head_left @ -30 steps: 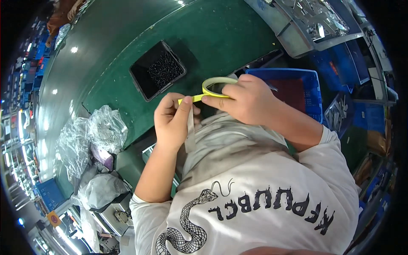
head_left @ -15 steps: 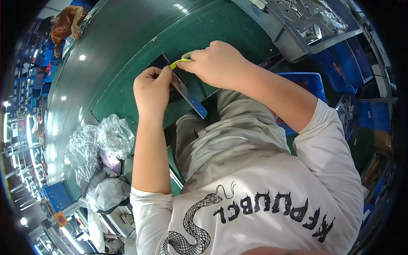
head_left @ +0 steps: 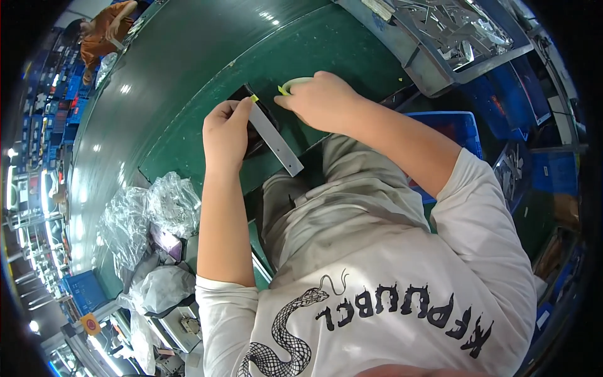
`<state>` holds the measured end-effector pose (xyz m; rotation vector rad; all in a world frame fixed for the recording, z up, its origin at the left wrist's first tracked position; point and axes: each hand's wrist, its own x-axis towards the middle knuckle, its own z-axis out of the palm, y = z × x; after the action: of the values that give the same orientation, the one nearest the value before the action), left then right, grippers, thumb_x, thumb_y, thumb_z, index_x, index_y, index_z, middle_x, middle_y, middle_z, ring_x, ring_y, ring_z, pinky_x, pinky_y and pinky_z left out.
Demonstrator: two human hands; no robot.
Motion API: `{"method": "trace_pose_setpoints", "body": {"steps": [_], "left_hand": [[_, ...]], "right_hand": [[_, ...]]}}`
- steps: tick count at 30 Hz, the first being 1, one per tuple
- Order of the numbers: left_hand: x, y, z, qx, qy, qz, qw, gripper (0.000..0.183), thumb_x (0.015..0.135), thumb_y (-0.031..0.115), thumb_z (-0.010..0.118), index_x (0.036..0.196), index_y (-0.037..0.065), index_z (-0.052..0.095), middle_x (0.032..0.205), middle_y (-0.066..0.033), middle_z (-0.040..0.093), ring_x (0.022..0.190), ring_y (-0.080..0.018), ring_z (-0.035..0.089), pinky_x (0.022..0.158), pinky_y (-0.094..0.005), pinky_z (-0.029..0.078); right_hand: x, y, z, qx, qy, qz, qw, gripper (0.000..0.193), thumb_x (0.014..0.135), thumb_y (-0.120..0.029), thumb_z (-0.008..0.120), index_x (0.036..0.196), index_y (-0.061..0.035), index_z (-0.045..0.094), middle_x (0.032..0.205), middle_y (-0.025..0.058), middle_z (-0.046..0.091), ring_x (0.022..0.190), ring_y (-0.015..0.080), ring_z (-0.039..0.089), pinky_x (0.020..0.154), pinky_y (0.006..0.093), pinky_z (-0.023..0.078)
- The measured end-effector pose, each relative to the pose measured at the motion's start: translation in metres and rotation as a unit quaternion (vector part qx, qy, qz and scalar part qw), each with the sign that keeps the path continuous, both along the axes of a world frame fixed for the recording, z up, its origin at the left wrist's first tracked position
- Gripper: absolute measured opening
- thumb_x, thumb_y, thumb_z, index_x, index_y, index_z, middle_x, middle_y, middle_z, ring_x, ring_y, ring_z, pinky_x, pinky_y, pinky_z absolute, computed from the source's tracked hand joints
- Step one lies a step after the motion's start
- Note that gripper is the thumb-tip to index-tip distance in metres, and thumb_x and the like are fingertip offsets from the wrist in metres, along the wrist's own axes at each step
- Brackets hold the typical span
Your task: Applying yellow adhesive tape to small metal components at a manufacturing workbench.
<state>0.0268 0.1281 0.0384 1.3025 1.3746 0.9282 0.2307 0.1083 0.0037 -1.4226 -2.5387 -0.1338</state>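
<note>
Strip of flat grey metal [head_left: 274,139], straight-edged and pierced with small holes, slants at the smooth green tabletop [head_left: 339,56]'s near edge, its upper end pinched by the left hand [head_left: 227,135]; a small yellow tape piece [head_left: 254,98] sits there. Right hand [head_left: 323,100], just apart, grips a ring-shaped yellow tape roll [head_left: 295,82]. Crinkled clear plastic bags [head_left: 173,200] gleam at left.

Smooth, matt-looking metal strip [head_left: 275,139]

Silvery strip [head_left: 275,141], seemingly yellow tape roll [head_left: 295,81], green worktop [head_left: 345,47], white snake-print shirt [head_left: 389,257].
</note>
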Motion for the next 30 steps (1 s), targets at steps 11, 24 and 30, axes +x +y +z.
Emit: {"method": "trace_pose_setpoints", "body": {"steps": [11,24,30], "left_hand": [[-0.016,-0.07,0.011,-0.052,-0.402,-0.001,0.914,0.022,0.107,0.026,0.041,0.102,0.007,0.052,0.092,-0.0079,0.06,0.088,-0.025,0.062,0.083,-0.0399,0.052],[0.007,-0.09,0.009,-0.053,-0.396,-0.034,0.916,0.03,0.104,0.038,0.047,0.09,0.012,0.044,0.068,-0.0004,0.034,0.052,-0.0104,0.032,0.04,-0.023,0.026],[0.019,-0.103,0.0,0.074,-0.188,-0.068,0.977,0.044,0.108,0.031,0.04,0.124,-0.008,0.053,0.084,-0.0174,0.068,0.067,-0.0193,0.062,0.063,-0.0302,0.052]], "right_hand": [[-0.006,-0.089,0.004,-0.19,0.376,0.023,0.907,0.033,0.095,-0.025,0.065,0.121,-0.0051,0.064,0.114,0.01,0.062,0.109,0.0269,0.058,0.097,0.0389,0.044],[-0.041,-0.119,-0.016,-0.604,0.562,0.108,0.555,0.034,0.104,-0.035,0.054,0.103,-0.0026,0.063,0.093,0.0025,0.066,0.087,0.0114,0.061,0.081,0.03,0.05],[-0.022,-0.133,-0.004,-0.455,0.507,0.124,0.721,0.035,0.099,-0.033,0.063,0.091,0.001,0.062,0.075,0.0115,0.063,0.068,0.0183,0.059,0.062,0.036,0.046]]}}
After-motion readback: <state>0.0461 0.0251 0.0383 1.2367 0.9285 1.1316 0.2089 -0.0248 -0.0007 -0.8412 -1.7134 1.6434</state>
